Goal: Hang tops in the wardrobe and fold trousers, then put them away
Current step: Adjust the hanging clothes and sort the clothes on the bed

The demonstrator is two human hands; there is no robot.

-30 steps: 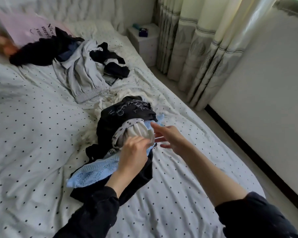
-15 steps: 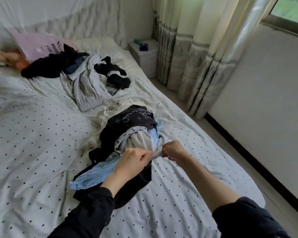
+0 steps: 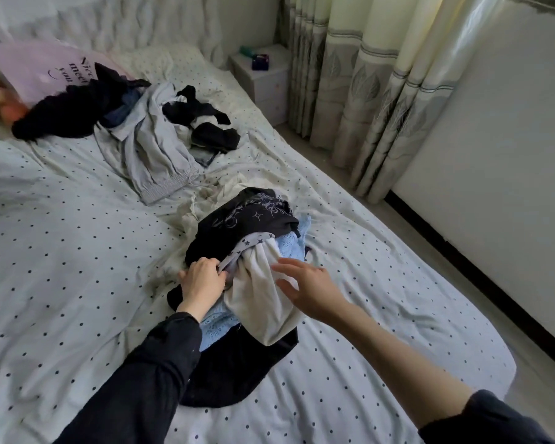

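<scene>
While left hand (image 3: 202,280) grips star-print garment (image 3: 253,243), pink pillow (image 3: 42,70) reads "Nice".

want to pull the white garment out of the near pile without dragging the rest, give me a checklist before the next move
1. Left hand grips the star-print grey fabric at the pile: ok.
2. Right hand holding the white cloth garment: not ok, fingers straight, hovering at it.
3. White garment free of the pale blue knitted top: cannot tell, they overlap.
4. Black printed garment off the white one: not ok, lies on its upper end.
5. Dotted white bedsheet to the right bare for laying out: ok.
</scene>
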